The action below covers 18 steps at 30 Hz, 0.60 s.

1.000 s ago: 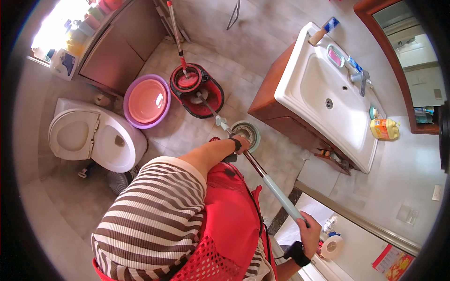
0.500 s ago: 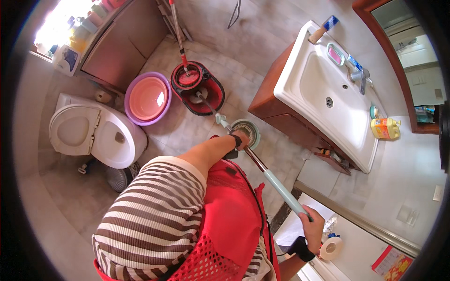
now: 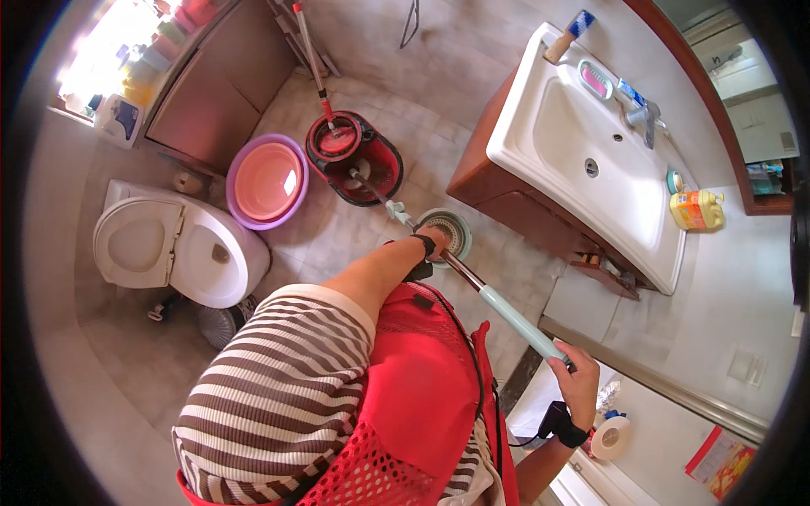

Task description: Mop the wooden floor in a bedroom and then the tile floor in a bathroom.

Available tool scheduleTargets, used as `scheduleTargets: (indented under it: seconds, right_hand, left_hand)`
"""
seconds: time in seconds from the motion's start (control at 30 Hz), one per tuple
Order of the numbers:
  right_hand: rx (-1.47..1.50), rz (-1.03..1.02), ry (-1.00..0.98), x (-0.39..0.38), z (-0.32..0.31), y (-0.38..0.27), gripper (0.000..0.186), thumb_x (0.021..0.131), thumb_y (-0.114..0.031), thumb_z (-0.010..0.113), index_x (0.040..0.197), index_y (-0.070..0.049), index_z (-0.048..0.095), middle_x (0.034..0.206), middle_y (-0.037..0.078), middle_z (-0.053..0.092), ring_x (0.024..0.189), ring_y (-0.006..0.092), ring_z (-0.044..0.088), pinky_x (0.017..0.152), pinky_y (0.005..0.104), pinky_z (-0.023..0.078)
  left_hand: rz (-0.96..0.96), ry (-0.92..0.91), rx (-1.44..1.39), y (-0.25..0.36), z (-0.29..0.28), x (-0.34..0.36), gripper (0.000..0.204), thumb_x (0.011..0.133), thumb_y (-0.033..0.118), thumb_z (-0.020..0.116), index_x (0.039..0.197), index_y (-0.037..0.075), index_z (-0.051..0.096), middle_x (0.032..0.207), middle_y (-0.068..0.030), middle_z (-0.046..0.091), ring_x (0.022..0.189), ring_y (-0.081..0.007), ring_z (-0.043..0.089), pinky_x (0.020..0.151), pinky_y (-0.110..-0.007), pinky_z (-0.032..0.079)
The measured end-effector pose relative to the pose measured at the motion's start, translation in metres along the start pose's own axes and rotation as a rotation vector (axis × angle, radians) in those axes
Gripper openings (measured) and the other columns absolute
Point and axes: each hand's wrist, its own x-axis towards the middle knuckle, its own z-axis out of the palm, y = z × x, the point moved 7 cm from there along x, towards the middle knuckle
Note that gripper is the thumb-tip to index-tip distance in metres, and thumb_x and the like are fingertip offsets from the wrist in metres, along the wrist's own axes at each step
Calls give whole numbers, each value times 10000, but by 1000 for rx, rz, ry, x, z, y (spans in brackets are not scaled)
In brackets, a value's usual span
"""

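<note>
My left hand grips the steel part of a mop pole, above a round pale-green perforated basket on the floor. My right hand holds the pole's pale mint upper end near the doorway at lower right. The pole slants away to a red-and-black mop bucket, where its lower end sits in the open compartment. A second mop with a red-and-steel pole stands in the bucket's round red spinner.
A purple basin with pink basin inside stands beside the toilet. Right are a white sink on a wooden cabinet and a mirror. Bottles line the window ledge, upper left. A tiled wall bounds the left.
My right hand and the pole's upper end have moved right and slightly up, my left hand slightly up. Both still grip the pole. The view has shifted slightly.
</note>
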Motion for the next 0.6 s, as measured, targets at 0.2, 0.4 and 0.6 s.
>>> scheduleTargets:
  seconds: [0.2, 0.4, 0.6]
  right_hand:
    - [-42, 118, 75, -26, -76, 12, 293, 723, -20, 691, 1011, 17, 661, 868, 102, 658, 731, 166, 592, 663, 270, 486]
    - [-75, 59, 61, -6, -68, 6, 288, 732, -23, 660, 1018, 11, 662, 895, 111, 674, 757, 135, 591, 672, 268, 479]
    - [-121, -99, 25, -2, 11, -19, 260, 736, -136, 719, 977, -47, 680, 780, 127, 625, 640, 212, 582, 583, 305, 450]
  left_hand:
    - [109, -122, -33, 85, -46, -12, 264, 717, 307, 654, 926, 148, 669, 977, -100, 671, 981, -279, 625, 876, -453, 423]
    - [67, 78, -77, 59, -27, 2, 293, 718, 337, 629, 934, 143, 672, 917, -105, 677, 905, -296, 644, 786, -460, 471]
    - [-13, -68, 60, -15, 0, -16, 260, 675, 325, 701, 851, 133, 701, 859, -105, 685, 861, -293, 655, 755, -429, 507]
